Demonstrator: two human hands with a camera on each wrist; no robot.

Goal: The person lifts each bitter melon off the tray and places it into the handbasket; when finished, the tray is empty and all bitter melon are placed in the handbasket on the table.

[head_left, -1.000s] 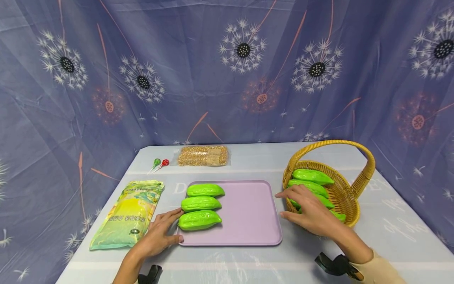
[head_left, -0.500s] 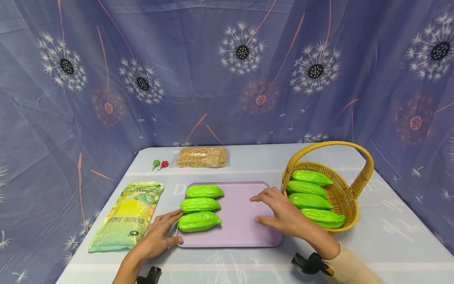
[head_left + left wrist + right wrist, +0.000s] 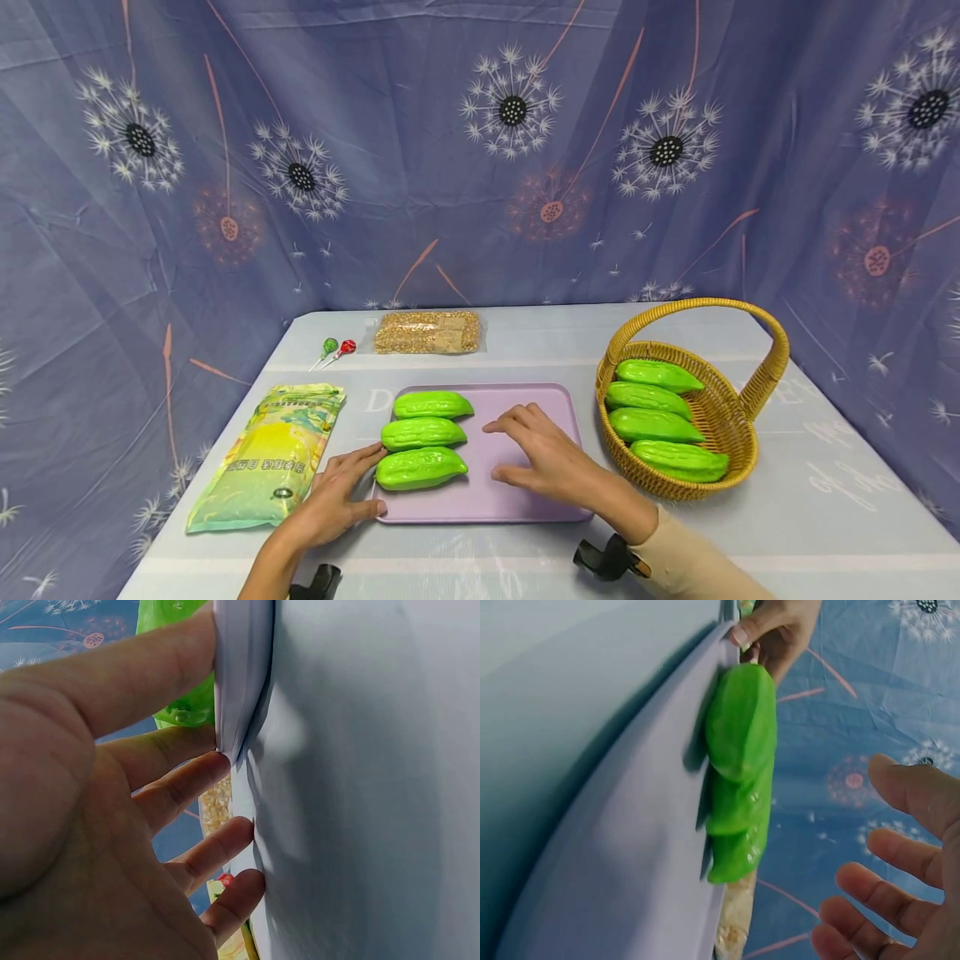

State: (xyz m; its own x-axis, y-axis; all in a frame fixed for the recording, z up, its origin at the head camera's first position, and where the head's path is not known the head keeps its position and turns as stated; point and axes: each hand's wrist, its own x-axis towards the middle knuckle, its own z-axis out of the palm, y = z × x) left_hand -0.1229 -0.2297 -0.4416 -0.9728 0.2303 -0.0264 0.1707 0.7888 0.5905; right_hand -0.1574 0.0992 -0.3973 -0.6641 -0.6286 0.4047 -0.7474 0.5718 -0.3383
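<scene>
- A yellow-green packet (image 3: pixel 266 454) lies at the table's left.
- The left hand (image 3: pixel 333 496) rests, fingers straight, against the lilac tray (image 3: pixel 525 500) at its near-left corner (thumb on the rim).
- Three green bitter gourds (image 3: pixel 422 431) lie in a row on the tray's left side.
- The right hand (image 3: pixel 547 462) hovers over the tray's middle, fingers spread, holding nothing.
- A wicker basket (image 3: pixel 750 400) holds four more gourds.

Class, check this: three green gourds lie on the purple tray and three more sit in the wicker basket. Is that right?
Not quite. The wicker basket holds four green gourds, not three, as the head view shows. The purple tray does carry three gourds.
</scene>
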